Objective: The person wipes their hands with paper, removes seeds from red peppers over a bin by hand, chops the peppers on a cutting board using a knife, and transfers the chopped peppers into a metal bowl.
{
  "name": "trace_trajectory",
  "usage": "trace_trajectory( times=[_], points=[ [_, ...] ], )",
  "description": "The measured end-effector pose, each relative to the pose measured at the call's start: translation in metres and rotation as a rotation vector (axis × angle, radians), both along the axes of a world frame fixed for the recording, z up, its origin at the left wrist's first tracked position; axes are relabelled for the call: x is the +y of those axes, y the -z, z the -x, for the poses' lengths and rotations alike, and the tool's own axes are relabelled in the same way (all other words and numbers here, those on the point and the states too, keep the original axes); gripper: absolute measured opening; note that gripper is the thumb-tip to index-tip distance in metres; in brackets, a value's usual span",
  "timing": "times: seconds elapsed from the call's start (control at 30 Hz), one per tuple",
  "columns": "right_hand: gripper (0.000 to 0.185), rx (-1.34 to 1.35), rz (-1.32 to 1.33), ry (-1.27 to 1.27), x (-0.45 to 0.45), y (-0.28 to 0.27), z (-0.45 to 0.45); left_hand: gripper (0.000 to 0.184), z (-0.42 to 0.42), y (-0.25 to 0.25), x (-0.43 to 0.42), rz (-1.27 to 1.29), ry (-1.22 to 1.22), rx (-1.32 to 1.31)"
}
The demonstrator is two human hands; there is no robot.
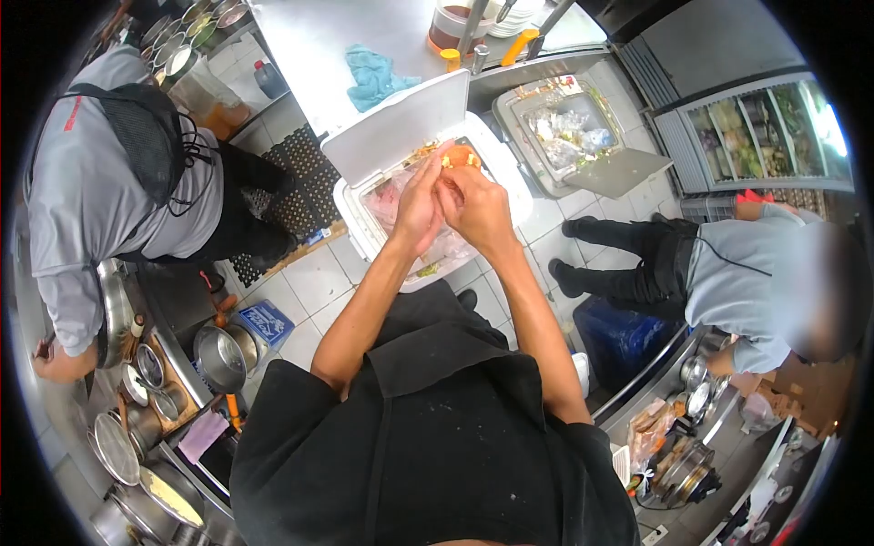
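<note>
Both my hands are together over an open white bin (350, 214) that holds rubbish and clear plastic. My left hand (420, 207) has its fingers pressed together, its palm turned toward the other hand. Beside it, my right hand (478, 211) is curled round the near side of an orange piece of food (461, 157), with bits of yellow and white on it. Where the fingers of the two hands meet, they partly hide each other. The raised bin lid (396, 127) stands just beyond them.
A second open bin (510, 118) with rubbish stands to the right. One person (137, 173) is at the left, another (728, 273) at the right. A blue cloth (375, 76) lies on the steel counter (305, 55). Pots (219, 358) stand at lower left.
</note>
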State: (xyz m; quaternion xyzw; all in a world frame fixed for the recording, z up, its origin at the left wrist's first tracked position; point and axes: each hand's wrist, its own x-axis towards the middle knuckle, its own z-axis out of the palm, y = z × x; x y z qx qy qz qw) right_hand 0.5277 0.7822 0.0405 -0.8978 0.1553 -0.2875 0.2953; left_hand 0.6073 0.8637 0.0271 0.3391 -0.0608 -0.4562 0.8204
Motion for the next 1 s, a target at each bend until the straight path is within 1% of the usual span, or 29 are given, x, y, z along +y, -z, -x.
trace_trajectory(
  times=[0.07,0.13,0.17,0.23,0.3,0.33,0.37,0.43,0.5,0.53,0.57,0.63,0.73,0.77,0.83,0.9,0.93,0.97,1.0],
  points=[
    [0.015,0.012,0.036,0.027,0.0,0.004,0.0,0.044,0.003,0.004,-0.002,-0.008,0.007,-0.006],
    [0.016,-0.072,0.035,0.027,-0.001,0.008,-0.001,0.044,0.005,0.007,-0.004,-0.016,0.009,-0.014],
    [0.016,-0.072,0.034,0.027,-0.001,0.01,0.001,0.045,0.006,0.009,-0.006,0.019,0.003,0.024],
    [0.016,-0.102,-0.141,0.159,0.001,0.006,0.005,0.045,0.006,0.003,-0.004,0.052,-0.009,0.061],
    [0.015,-0.085,-0.155,0.125,-0.002,-0.001,0.009,0.045,0.002,-0.003,-0.002,0.074,0.002,0.157],
    [0.014,-0.068,-0.168,0.095,-0.003,-0.003,0.01,0.045,0.001,-0.003,-0.001,0.073,0.002,0.157],
    [0.014,-0.068,-0.168,0.097,-0.003,-0.002,0.01,0.045,0.0,-0.003,-0.002,0.056,-0.001,0.126],
    [0.013,-0.16,-0.025,-0.042,-0.006,-0.001,0.007,0.045,0.001,-0.002,-0.003,0.039,0.003,0.092],
    [0.012,-0.147,0.005,-0.047,-0.006,0.004,0.007,0.045,0.004,-0.002,-0.005,-0.035,-0.026,-0.006],
    [0.011,-0.131,0.038,-0.056,-0.006,0.007,0.008,0.045,0.005,-0.003,-0.005,-0.032,-0.016,-0.008],
    [0.011,-0.131,0.043,-0.044,-0.006,0.011,0.008,0.045,0.006,-0.003,-0.004,-0.058,-0.021,-0.03],
    [0.011,-0.026,0.045,0.021,-0.003,0.021,0.008,0.045,0.009,-0.008,-0.003,-0.082,-0.016,-0.052],
    [0.011,-0.021,0.046,0.049,0.0,0.032,0.006,0.044,0.009,-0.011,-0.002,-0.154,-0.012,-0.06],
    [0.011,-0.022,0.047,0.047,0.001,0.035,0.006,0.046,0.008,-0.008,-0.003,-0.149,0.009,-0.076],
    [0.019,0.098,-0.091,0.095,0.007,0.035,0.006,0.048,0.005,0.002,0.0,-0.139,0.037,-0.094],
    [0.017,-0.071,-0.004,0.021,0.001,0.059,0.004,0.046,0.005,0.015,-0.004,-0.198,0.02,-0.094],
    [0.02,-0.064,0.036,0.08,0.004,0.058,0.004,0.046,0.004,0.026,-0.005,-0.177,0.044,-0.087],
    [0.019,-0.082,0.098,0.078,0.004,0.056,0.003,0.046,0.003,0.034,-0.003,-0.157,0.071,-0.078],
    [0.017,0.008,0.048,0.037,0.002,0.052,0.005,0.047,0.005,0.031,-0.005,-0.167,0.093,-0.11]
  ],
)
